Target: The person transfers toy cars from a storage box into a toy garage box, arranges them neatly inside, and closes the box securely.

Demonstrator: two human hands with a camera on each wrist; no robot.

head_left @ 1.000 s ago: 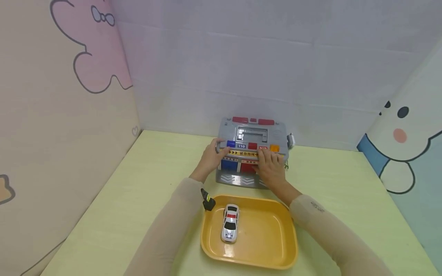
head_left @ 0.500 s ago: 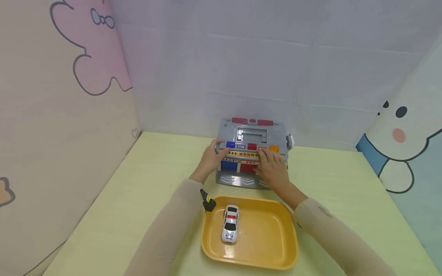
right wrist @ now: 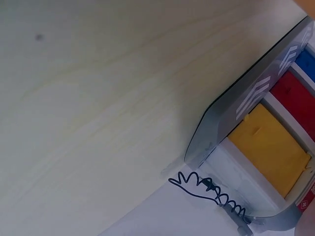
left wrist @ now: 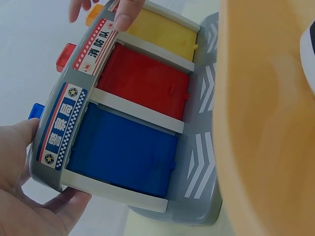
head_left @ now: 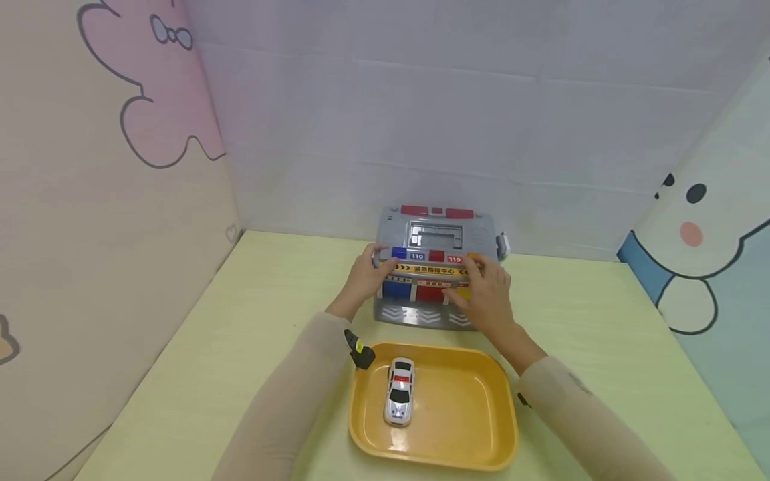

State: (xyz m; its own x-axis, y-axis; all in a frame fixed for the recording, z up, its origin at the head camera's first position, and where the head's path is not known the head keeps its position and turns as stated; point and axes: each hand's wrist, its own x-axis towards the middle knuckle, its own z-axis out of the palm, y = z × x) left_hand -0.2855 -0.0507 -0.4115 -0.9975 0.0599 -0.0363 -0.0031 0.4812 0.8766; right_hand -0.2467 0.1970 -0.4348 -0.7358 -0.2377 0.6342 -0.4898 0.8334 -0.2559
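Observation:
A grey toy garage [head_left: 436, 237] with blue, red and yellow doors stands at the back of the table. My left hand [head_left: 362, 275] grips the left end of its roof; the left wrist view shows the thumb over the edge and fingers underneath. Near the right front of the roof is my right hand [head_left: 490, 300], fingers spread over the yellow-labelled edge and thumb low by the red door [left wrist: 142, 83]. Its thumb [left wrist: 128, 14] also shows in the left wrist view beside the red-and-white label. The yellow door [right wrist: 270, 147] appears in the right wrist view.
A yellow tray [head_left: 457, 461] lies in front of the garage, between the forearms. Inside it, a white toy police car [head_left: 400, 393] sits left of centre. A small grey handset [right wrist: 236, 219] with a dark coiled cord [right wrist: 197, 192] is at the garage's right side.
My right hand has shifted right along the garage's front edge, uncovering more of the roof labels. My left hand keeps its grip; the garage, tray and police car stay in place.

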